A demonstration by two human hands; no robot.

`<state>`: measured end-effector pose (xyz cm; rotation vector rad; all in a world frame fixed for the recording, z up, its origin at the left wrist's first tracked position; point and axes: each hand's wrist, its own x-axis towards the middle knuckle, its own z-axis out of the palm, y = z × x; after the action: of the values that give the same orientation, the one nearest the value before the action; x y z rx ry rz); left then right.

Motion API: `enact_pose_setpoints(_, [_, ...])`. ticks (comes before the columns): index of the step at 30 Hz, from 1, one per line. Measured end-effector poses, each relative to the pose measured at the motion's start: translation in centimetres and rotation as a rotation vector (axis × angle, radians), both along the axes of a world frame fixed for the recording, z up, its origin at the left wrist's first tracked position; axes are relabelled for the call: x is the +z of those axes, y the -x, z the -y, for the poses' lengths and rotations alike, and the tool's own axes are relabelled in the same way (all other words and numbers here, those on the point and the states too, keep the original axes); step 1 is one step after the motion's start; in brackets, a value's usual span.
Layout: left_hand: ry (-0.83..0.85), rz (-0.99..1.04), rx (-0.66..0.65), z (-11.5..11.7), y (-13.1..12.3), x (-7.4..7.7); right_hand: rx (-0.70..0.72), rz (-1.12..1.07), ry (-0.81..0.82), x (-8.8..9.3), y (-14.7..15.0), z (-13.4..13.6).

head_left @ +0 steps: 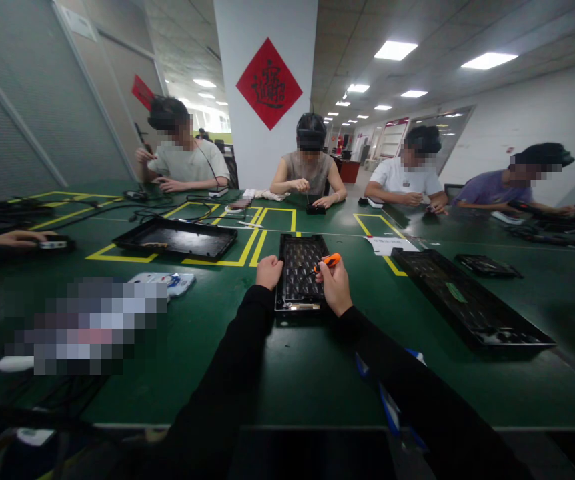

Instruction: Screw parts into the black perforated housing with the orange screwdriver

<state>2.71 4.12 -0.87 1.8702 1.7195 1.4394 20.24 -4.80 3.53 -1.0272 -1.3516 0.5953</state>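
A narrow black casing (301,267) with a honeycomb-like patterned inside lies on the green table in front of me. My left hand (269,273) is closed at the casing's left edge, thumb side against the rim. Between the fingers of my right hand (336,288) is a screwdriver (333,260) with an orange handle. Its dark shaft points left over the inside of the casing; I cannot tell whether the tip touches anything. A silvery strip (303,307) shows at the casing's near end.
Left of centre lies a wide black tray (177,239); a long black tray (472,300) is at the right, beside a dark flat part (485,265) and a white paper (390,245). Yellow tape marks the green table (222,360). Several people sit across, and another person's hand (15,240) reaches in at left.
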Motion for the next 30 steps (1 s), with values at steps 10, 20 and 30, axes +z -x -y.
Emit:
enact_pose_setpoints(10, [0.026, -0.001, 0.012, 0.21, -0.15, 0.29, -0.021, 0.022, 0.000, 0.19, 0.09, 0.13])
enact_pose_setpoints(20, [0.031, -0.003, 0.009, 0.06, -0.18, 0.26, -0.026, 0.012, 0.003, 0.04, 0.05, -0.02])
enact_pose_setpoints(30, [0.018, -0.003, 0.009, 0.00, -0.15, 0.13, -0.010, 0.007, 0.005, 0.07, 0.03, 0.02])
